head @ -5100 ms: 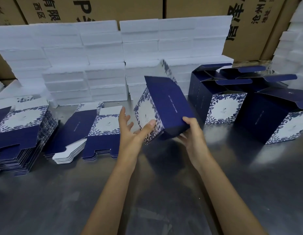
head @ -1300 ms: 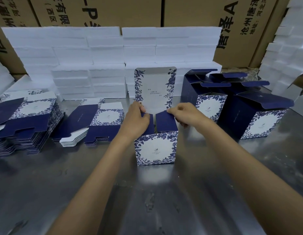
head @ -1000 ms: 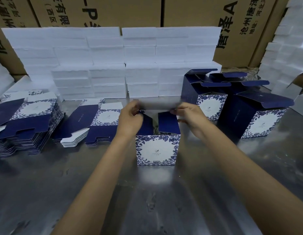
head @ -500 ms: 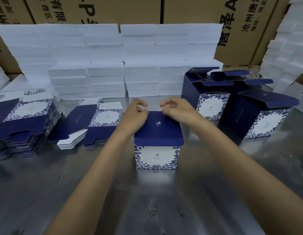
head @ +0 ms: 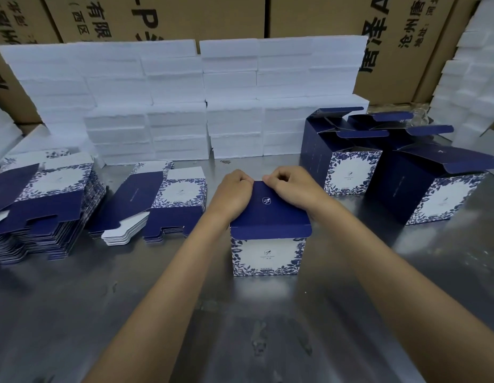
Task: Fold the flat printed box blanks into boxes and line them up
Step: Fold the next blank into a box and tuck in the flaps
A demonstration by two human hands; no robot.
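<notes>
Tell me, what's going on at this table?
A person is folding flat printed blanks into boxes. Both hands, left and right, press on the navy lid of a box standing on the metal table. Stacks of blanks lie to the left; folded boxes with lids open stand to the right.

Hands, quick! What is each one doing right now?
Left hand: fingers curled, pressing the far edge of the box lid.
Right hand: fingers curled on the same lid edge, pressing it down.
</notes>
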